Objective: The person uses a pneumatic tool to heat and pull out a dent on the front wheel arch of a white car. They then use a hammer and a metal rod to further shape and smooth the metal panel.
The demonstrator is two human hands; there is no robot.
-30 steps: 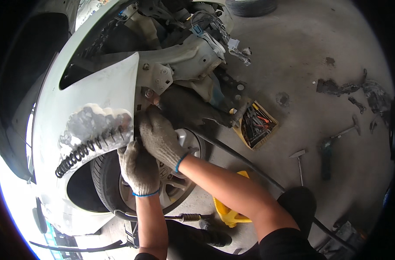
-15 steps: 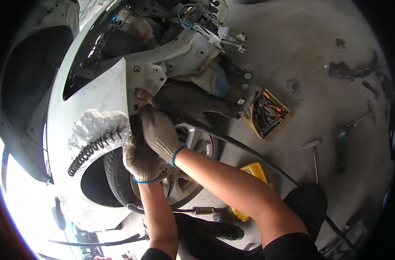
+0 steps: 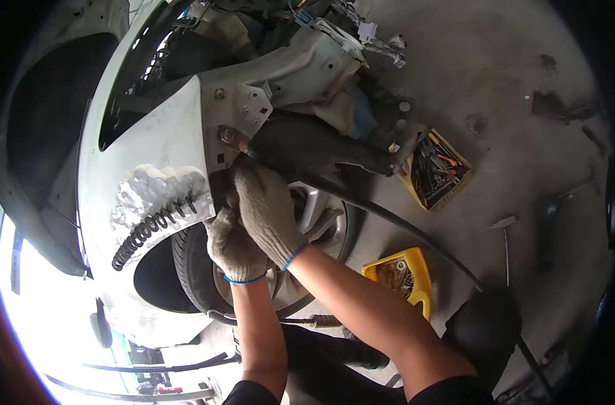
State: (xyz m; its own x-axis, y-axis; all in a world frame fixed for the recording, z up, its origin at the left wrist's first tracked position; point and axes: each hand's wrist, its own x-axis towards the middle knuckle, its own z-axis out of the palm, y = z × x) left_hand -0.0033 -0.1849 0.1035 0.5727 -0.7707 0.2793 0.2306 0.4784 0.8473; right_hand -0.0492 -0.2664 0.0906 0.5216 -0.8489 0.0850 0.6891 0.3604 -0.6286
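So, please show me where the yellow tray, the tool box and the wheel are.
yellow tray [image 3: 421, 268]: head view, its yellow rim.
tool box [image 3: 434, 169]: head view, the tools inside.
wheel [image 3: 321, 216]: head view, a silver spoke.

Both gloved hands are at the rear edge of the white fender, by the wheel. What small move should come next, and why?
Probably a short, steady pull outward on the fender edge. The left hand and right hand are both closed at that edge above the wheel, and the repaired patch beside them looks rough, so a gentle pull seems safer than a jerk.
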